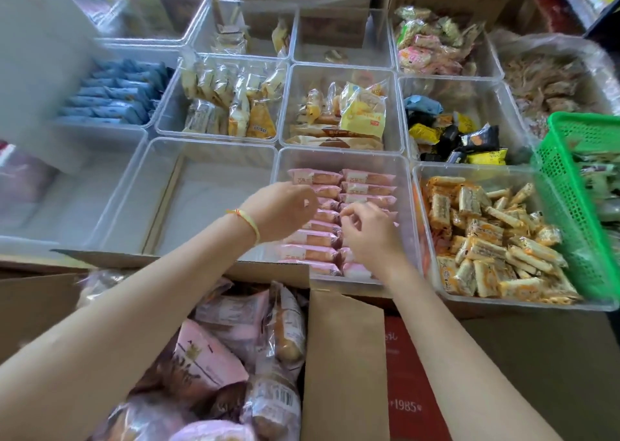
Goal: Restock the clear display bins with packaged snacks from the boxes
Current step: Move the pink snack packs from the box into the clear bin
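Pink-wrapped snack packs (367,178) lie flat in two neat columns inside a clear display bin (342,160) (near row, middle); more of the pink packs (208,366) sit jumbled in an open cardboard box (345,356) just below it

surface: hidden | on it: clear bins (344,158) in rows, touching | green basket (570,178)

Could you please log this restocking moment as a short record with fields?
active bin: clear bin with pink snack packs in two neat rows
left hand: over the left row, fingers curled; hold unclear
right hand: over the right row, fingers curled; hold unclear
supply: open cardboard box of pink packs nearest the person
empty bin: left of the active one
right neighbour: orange packs, loosely heaped
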Available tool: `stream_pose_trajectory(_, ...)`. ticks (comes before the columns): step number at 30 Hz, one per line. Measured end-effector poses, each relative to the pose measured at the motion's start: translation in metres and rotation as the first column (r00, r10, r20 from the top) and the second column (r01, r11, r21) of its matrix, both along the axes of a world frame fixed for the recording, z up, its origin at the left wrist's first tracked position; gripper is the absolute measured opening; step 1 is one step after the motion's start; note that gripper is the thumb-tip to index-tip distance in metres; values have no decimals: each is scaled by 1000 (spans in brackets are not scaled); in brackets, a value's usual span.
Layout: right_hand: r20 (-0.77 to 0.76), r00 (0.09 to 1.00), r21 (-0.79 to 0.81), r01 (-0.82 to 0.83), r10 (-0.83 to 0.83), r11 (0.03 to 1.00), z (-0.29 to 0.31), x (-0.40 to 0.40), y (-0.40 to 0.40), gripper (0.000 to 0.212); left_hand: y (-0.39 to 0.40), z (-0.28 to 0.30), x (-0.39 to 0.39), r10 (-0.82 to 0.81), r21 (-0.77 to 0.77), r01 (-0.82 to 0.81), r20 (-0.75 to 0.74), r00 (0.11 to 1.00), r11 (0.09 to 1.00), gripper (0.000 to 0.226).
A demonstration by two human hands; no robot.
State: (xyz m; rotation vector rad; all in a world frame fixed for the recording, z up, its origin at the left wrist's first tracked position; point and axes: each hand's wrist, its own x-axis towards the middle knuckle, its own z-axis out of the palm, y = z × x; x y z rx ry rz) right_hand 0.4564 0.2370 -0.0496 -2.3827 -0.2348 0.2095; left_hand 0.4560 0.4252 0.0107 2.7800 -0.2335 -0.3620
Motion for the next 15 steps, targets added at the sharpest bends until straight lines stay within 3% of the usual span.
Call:
stream_pose_trajectory(3,-87,996,193,5,12,981,42,-39,6,27,11,27,-45,94,-129,-79,112,989,988,26)
stream_pose_trajectory(6,-276,947,242,-97,164,965,66,-85,21,41,27,24,-82,105,-157,-82,144,984,984,30)
stream_pose_trajectory(11,-478,828,91,-285,293,954,64,-148,72,33,53,4,-124,102,-255,-57,169,980,965,31)
stream_pose_trajectory(13,-452,817,-28,-413,357,910,48,-171,104,25,68,-4,-143,118,-309,-65,157,981,949,33)
stream_pose_trajectory(15,-415,827,-141,-471,380,871,29,-189,133,38,83,-12,-161,142,-354,-88,131,981,931,37)
